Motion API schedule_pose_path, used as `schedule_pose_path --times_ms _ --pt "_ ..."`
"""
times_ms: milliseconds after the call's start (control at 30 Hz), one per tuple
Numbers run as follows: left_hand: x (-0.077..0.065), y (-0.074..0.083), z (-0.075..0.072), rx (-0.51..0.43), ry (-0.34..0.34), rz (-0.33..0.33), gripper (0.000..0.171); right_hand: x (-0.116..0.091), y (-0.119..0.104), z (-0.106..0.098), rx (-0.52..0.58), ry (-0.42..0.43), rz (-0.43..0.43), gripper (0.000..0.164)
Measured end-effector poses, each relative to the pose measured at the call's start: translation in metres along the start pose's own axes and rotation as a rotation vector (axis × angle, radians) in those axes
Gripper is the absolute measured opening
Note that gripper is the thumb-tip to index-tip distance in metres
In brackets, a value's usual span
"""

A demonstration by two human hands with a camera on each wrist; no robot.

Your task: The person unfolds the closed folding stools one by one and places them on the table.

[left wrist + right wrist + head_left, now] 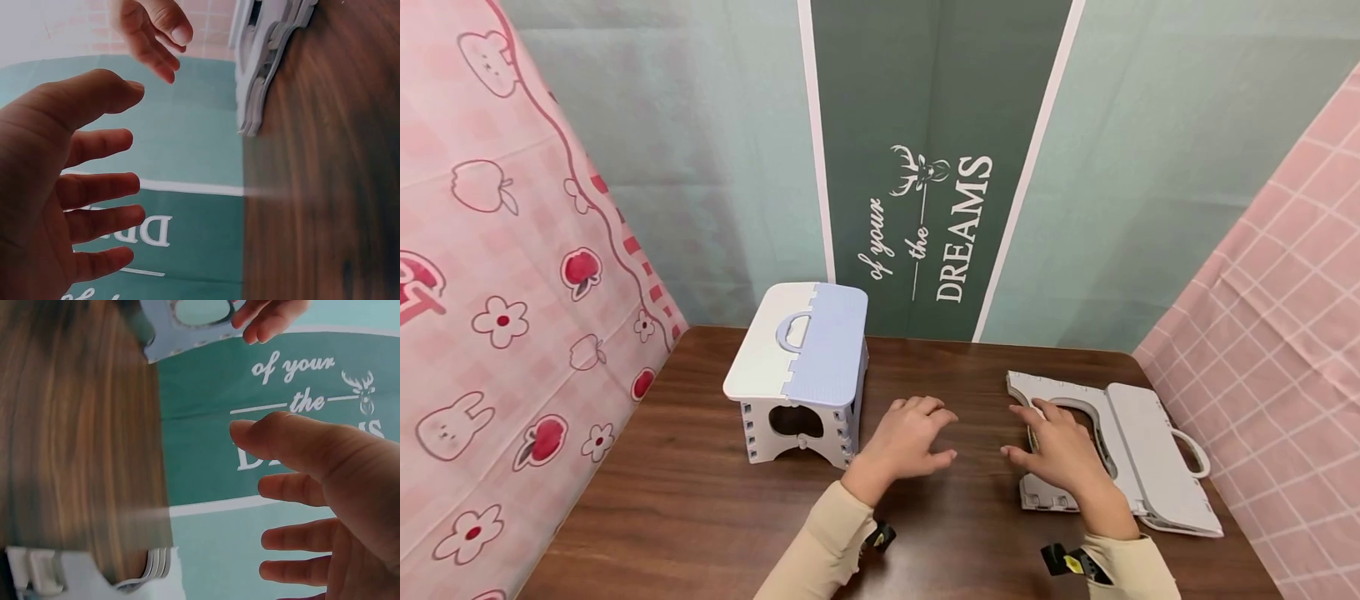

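Observation:
On the left of the table stands an unfolded step stool (838, 342), its top half white and half blue with a small carry handle. A second, folded stool (1165, 467) lies flat at the right, pale grey with a handle on its far right side. My left hand (904, 440) hovers just right of the standing stool, fingers spread and holding nothing. Above the left part of the folded stool is my right hand (1060, 446), its fingers also apart and nothing in it. Both wrist views show the bare fingers in the air.
The brown wooden table (700, 517) carries both stools. Behind it hangs a green cloth (715, 167) with white lettering. A pink patterned cloth (535, 333) borders the left side, and a pink checked one (1285, 333) the right.

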State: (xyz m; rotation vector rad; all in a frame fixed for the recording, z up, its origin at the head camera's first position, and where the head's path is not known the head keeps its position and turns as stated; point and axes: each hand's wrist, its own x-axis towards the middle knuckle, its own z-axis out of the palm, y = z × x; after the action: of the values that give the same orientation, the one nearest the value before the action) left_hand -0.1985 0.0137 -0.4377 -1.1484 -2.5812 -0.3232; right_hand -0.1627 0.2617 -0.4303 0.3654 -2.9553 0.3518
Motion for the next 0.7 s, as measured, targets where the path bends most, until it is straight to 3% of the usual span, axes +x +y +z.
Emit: schedule_pose_path --times_ms 433,700 --pt "0.017 0.020 0.026 0.012 -0.061 -0.003 0.042 -0.017 0.035 0.005 0.001 0.036 0.059 0.063" --pt "0.026 0.032 0.043 0.019 -0.104 0.014 0.044 -0.032 0.056 0.008 0.036 0.006 0.142 0.063"
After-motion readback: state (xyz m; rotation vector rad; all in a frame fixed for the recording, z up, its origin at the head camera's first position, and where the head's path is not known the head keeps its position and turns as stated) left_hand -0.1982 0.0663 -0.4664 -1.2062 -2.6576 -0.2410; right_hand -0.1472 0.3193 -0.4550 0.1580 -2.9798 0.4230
